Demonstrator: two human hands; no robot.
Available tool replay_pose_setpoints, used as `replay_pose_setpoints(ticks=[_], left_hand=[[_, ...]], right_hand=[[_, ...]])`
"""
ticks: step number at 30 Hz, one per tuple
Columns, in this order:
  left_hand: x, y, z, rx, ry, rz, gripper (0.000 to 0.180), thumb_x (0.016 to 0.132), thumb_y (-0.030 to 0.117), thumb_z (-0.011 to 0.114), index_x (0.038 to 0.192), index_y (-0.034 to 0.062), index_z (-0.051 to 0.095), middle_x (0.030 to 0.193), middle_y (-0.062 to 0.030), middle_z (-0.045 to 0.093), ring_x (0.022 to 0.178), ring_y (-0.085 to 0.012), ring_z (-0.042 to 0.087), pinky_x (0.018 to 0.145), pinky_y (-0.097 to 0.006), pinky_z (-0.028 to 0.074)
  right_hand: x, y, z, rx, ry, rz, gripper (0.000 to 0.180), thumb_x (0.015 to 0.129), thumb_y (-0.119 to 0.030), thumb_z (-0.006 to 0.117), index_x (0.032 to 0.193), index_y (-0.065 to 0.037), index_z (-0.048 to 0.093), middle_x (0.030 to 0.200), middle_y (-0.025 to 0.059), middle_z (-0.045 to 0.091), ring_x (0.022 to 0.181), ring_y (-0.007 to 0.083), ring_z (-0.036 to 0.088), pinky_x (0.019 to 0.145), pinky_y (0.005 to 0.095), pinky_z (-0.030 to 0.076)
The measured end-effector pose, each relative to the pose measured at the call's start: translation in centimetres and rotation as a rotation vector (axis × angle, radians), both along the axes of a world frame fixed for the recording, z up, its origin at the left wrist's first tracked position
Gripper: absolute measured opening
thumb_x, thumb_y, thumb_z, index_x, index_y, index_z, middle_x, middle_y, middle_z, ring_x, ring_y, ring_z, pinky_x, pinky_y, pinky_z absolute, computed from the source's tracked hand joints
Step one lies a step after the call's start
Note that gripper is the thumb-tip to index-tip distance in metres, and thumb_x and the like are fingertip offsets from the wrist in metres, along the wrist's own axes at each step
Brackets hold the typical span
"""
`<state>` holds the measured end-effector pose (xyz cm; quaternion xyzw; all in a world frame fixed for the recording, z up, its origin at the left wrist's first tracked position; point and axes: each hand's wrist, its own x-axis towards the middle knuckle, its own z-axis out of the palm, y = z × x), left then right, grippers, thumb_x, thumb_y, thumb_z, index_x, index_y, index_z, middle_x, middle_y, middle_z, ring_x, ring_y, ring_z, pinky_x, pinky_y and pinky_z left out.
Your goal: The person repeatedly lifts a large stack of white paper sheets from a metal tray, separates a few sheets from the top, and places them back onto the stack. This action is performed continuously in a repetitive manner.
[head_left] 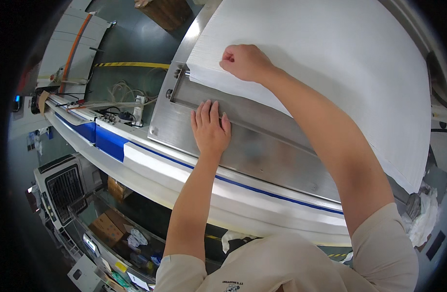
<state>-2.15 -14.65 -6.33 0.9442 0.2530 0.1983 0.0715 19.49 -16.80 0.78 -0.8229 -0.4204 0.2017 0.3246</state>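
On the steel table [262,151], a thick stack of white paper [330,73] lies squared. Right hand [245,62], fisted, presses its near corner; left hand [211,129] rests flat and open beside it. Likely heavy, floppy, slippery (best gripped at the corner edge).

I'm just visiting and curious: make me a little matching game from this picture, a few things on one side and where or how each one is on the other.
Things:
1. left hand
2. right hand
3. paper stack
4. blue stripe

States:
A. closed in a fist, pressing on the white sheets
B. runs along the machine's white front edge
C. flat, fingers spread, on the steel plate
D. white, thick, lying on the machine bed

Pairs: 1-C, 2-A, 3-D, 4-B
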Motion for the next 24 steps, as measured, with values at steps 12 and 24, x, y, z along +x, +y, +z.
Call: replay_pose_setpoints(ticks=[12,24], left_hand=[[0.3,0.8,0.8,-0.064,-0.023,0.011,0.041,0.085,0.022,0.053,0.123,0.0052,0.050,0.124,-0.0126,0.051,0.117,-0.0315,0.045,0.103,-0.047,0.029],[6.2,10.2,3.1,0.299,-0.096,-0.195,0.043,0.077,0.019,0.060,0.120,0.0178,0.055,0.128,-0.0085,0.049,0.109,-0.0279,0.051,0.094,-0.044,0.037]], right_hand=[[0.9,2.2,-0.7,-0.067,-0.068,-0.072,0.016,0.074,-0.026,0.059,0.081,-0.015,0.068,0.080,0.0048,0.068,0.078,0.0254,0.064,0.071,0.0383,0.051],[0.4,2.4,-1.6,-0.008,-0.126,-0.103,0.016,0.075,-0.028,0.059,0.080,-0.016,0.068,0.076,0.0054,0.067,0.075,0.0270,0.064,0.069,0.0403,0.051]])
